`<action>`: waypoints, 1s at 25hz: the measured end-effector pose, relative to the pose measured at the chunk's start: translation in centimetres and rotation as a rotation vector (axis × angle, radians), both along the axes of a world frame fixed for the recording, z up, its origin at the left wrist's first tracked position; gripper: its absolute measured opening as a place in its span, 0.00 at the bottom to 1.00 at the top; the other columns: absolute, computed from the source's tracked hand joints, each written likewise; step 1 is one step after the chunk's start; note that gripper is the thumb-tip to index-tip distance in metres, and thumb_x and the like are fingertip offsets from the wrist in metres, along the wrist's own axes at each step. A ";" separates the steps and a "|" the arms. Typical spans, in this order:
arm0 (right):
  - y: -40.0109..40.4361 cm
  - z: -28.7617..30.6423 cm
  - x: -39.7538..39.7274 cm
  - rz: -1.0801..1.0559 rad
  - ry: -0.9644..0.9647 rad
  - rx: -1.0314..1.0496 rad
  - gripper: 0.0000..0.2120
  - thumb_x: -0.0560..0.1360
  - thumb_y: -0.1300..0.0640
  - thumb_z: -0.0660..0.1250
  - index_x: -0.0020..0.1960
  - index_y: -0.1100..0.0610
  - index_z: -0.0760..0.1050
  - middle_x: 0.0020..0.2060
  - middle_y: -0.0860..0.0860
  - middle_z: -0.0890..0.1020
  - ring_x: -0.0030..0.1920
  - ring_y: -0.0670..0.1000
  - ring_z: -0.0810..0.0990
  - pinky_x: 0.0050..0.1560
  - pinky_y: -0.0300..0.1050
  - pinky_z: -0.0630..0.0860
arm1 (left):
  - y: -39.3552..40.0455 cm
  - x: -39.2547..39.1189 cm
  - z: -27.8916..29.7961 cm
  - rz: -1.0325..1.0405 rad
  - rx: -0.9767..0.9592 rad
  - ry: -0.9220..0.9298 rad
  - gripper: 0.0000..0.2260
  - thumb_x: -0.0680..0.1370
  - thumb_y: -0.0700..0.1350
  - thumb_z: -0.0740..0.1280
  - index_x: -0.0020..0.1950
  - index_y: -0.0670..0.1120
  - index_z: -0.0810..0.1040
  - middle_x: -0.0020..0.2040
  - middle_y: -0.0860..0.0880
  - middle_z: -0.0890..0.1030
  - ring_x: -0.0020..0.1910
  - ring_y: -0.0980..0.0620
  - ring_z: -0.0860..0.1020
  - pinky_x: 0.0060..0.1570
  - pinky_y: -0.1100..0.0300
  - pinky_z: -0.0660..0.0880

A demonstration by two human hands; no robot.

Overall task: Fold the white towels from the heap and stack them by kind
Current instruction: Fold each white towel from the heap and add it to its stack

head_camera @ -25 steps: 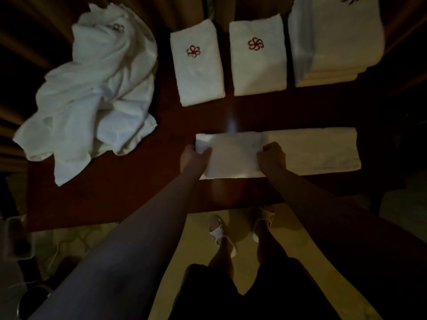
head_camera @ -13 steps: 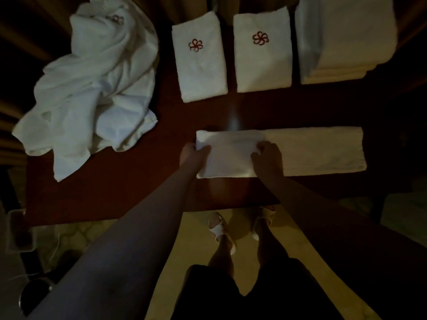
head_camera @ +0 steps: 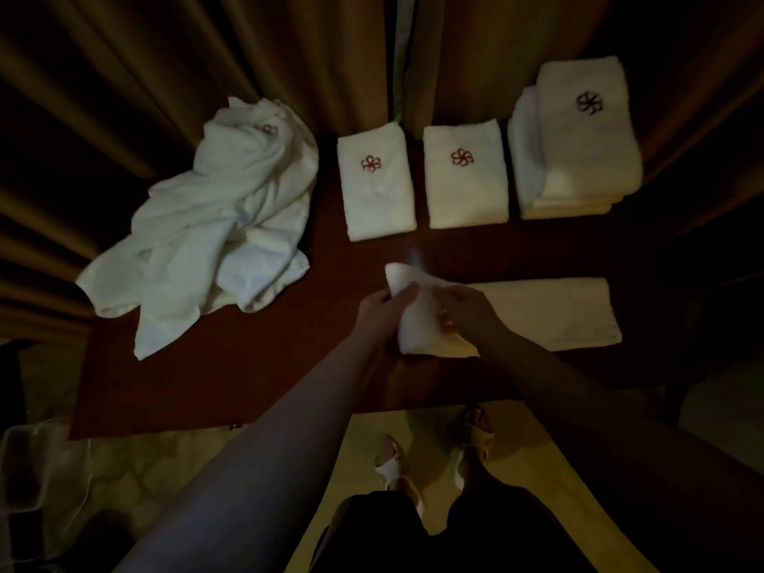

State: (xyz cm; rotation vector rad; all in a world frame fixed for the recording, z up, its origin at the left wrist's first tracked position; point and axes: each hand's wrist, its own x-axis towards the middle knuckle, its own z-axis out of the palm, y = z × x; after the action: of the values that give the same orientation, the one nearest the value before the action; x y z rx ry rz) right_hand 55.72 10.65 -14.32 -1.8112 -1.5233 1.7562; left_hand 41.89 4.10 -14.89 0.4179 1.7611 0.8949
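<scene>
Both hands out over near edge of bench, arms stretched forward from bottom of frame. Left hand: fingers curled round left end of long folded towel, thumb on top, end lifted clear of bench and turned toward the right. Right hand: palm down on same towel just right of lifted end, fingertips bent and pinching the fold. Hands close together, lifted flap between them. Rest of towel flat on bench, running right as a long strip, near front edge.

Count, white towels:
- One loose heap, far left of bench, crumpled, several pieces tangled, number within not readable; small red mark near top.
- Two small folded towels at back centre, side by side, apart by a narrow gap: left one and right one, each with one red flower emblem facing up.
- One taller stack at back right, several layers showing at its front edge, exact count unclear; dark flower emblem on top piece.
- One towel in hands, as above.

Brown curtain in folds behind bench. Two feet in pale sandals on floor below front edge. Light dim throughout.
</scene>
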 end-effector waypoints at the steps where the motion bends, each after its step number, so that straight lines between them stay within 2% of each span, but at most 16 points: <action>1: -0.2 0.9 -0.2 -0.049 0.079 -0.124 0.22 0.77 0.46 0.65 0.62 0.61 0.74 0.56 0.57 0.78 0.55 0.57 0.78 0.56 0.52 0.76 | 0.3 0.9 0.8 -0.003 0.007 -0.055 0.21 0.78 0.56 0.65 0.60 0.41 0.79 0.55 0.43 0.81 0.43 0.53 0.79 0.34 0.67 0.77; 2: -0.2 1.6 0.0 -0.056 0.109 -0.178 0.25 0.76 0.43 0.65 0.64 0.61 0.73 0.57 0.56 0.77 0.56 0.56 0.77 0.56 0.51 0.76 | 0.8 1.7 1.2 0.015 -0.006 -0.128 0.22 0.79 0.60 0.62 0.57 0.42 0.80 0.53 0.43 0.82 0.44 0.51 0.80 0.39 0.62 0.79; 4: 0.0 2.2 1.1 -0.016 0.068 -0.132 0.32 0.74 0.41 0.66 0.69 0.61 0.68 0.62 0.56 0.75 0.60 0.56 0.76 0.56 0.48 0.74 | 1.9 3.5 2.1 0.083 -0.035 -0.274 0.25 0.79 0.64 0.55 0.50 0.44 0.79 0.47 0.44 0.81 0.44 0.48 0.79 0.49 0.53 0.77; 5: 0.2 2.3 2.0 -0.025 0.029 -0.074 0.33 0.74 0.42 0.68 0.70 0.61 0.67 0.64 0.57 0.75 0.61 0.57 0.75 0.56 0.48 0.73 | 2.6 4.3 2.3 0.082 -0.029 -0.300 0.27 0.79 0.65 0.54 0.51 0.44 0.79 0.45 0.45 0.81 0.43 0.48 0.79 0.48 0.53 0.76; 7: 1.0 2.5 4.2 -0.127 -0.005 0.005 0.26 0.75 0.50 0.69 0.67 0.63 0.70 0.62 0.59 0.76 0.59 0.59 0.77 0.55 0.50 0.75 | 4.0 6.0 2.8 -0.010 0.000 -0.298 0.29 0.80 0.65 0.51 0.54 0.43 0.80 0.40 0.45 0.81 0.38 0.50 0.79 0.41 0.58 0.74; 10: 2.7 2.8 7.8 -0.215 -0.050 0.047 0.22 0.75 0.55 0.68 0.66 0.64 0.72 0.60 0.61 0.78 0.57 0.60 0.78 0.53 0.50 0.75 | 5.4 8.1 2.6 -0.023 -0.006 -0.201 0.23 0.83 0.56 0.54 0.47 0.40 0.79 0.34 0.46 0.78 0.32 0.52 0.75 0.32 0.63 0.71; 11: 3.3 2.9 8.8 -0.201 -0.057 0.055 0.22 0.75 0.55 0.69 0.66 0.64 0.72 0.60 0.61 0.78 0.57 0.60 0.78 0.51 0.48 0.75 | 5.8 8.6 2.2 -0.001 -0.028 -0.166 0.19 0.83 0.53 0.57 0.44 0.40 0.78 0.34 0.46 0.77 0.32 0.51 0.74 0.32 0.62 0.71; 13: 4.5 2.9 11.1 -0.183 -0.050 0.075 0.22 0.75 0.55 0.69 0.65 0.64 0.73 0.60 0.61 0.78 0.57 0.61 0.78 0.50 0.48 0.74 | 6.1 9.2 0.4 -0.032 -0.113 -0.075 0.14 0.80 0.51 0.63 0.40 0.43 0.78 0.36 0.47 0.78 0.35 0.49 0.76 0.38 0.57 0.75; 15: 5.7 2.6 13.5 -0.199 -0.046 0.092 0.21 0.75 0.56 0.69 0.65 0.64 0.73 0.60 0.61 0.78 0.57 0.61 0.78 0.49 0.47 0.73 | 5.9 10.0 -0.9 -0.157 -0.174 0.028 0.11 0.78 0.52 0.65 0.45 0.45 0.80 0.43 0.46 0.80 0.42 0.47 0.79 0.48 0.50 0.79; 16: 6.2 2.1 14.6 -0.207 -0.051 0.097 0.21 0.75 0.56 0.69 0.65 0.64 0.73 0.60 0.61 0.78 0.58 0.61 0.77 0.49 0.47 0.72 | 5.6 10.5 -1.4 -0.196 -0.184 0.067 0.12 0.77 0.52 0.66 0.50 0.43 0.80 0.46 0.45 0.81 0.45 0.46 0.80 0.50 0.48 0.80; 18: 7.3 1.0 16.7 -0.223 -0.078 0.093 0.22 0.76 0.56 0.68 0.66 0.63 0.71 0.61 0.60 0.77 0.58 0.60 0.77 0.50 0.47 0.72 | 5.5 11.8 -1.8 -0.218 -0.187 0.139 0.16 0.76 0.52 0.66 0.54 0.39 0.79 0.47 0.42 0.82 0.47 0.43 0.81 0.42 0.53 0.80; 21: 8.8 -1.4 19.3 -0.272 -0.111 0.027 0.25 0.76 0.53 0.67 0.69 0.61 0.68 0.62 0.59 0.75 0.58 0.61 0.76 0.54 0.51 0.75 | 6.1 13.8 -3.0 -0.254 -0.170 0.142 0.21 0.79 0.48 0.67 0.56 0.29 0.76 0.46 0.31 0.77 0.42 0.32 0.77 0.27 0.59 0.72; 22: 9.2 -2.2 20.1 -0.286 -0.121 -0.002 0.25 0.75 0.52 0.67 0.69 0.60 0.68 0.62 0.59 0.75 0.58 0.60 0.77 0.56 0.53 0.76 | 6.5 14.4 -3.5 -0.273 -0.158 0.133 0.23 0.78 0.50 0.68 0.59 0.28 0.74 0.44 0.30 0.76 0.38 0.34 0.77 0.26 0.62 0.73; 23: 9.5 -3.0 20.7 -0.299 -0.138 -0.027 0.25 0.75 0.52 0.67 0.69 0.60 0.68 0.62 0.59 0.75 0.57 0.60 0.77 0.57 0.55 0.76 | 6.9 15.0 -4.1 -0.280 -0.155 0.138 0.27 0.76 0.55 0.69 0.62 0.33 0.75 0.44 0.35 0.78 0.36 0.41 0.79 0.31 0.62 0.77; 25: 10.1 -4.5 21.9 -0.318 -0.192 -0.054 0.26 0.76 0.51 0.66 0.70 0.60 0.67 0.63 0.60 0.75 0.59 0.61 0.76 0.58 0.54 0.75 | 7.5 15.9 -5.8 -0.250 -0.164 0.165 0.33 0.71 0.64 0.70 0.67 0.44 0.73 0.57 0.43 0.80 0.45 0.51 0.80 0.42 0.56 0.79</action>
State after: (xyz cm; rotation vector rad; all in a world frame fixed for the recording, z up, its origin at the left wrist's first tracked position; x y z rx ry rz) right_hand 77.67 20.79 -18.86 -2.1619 -1.1725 1.5247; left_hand 57.78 11.59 -20.73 0.6030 1.8663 0.5477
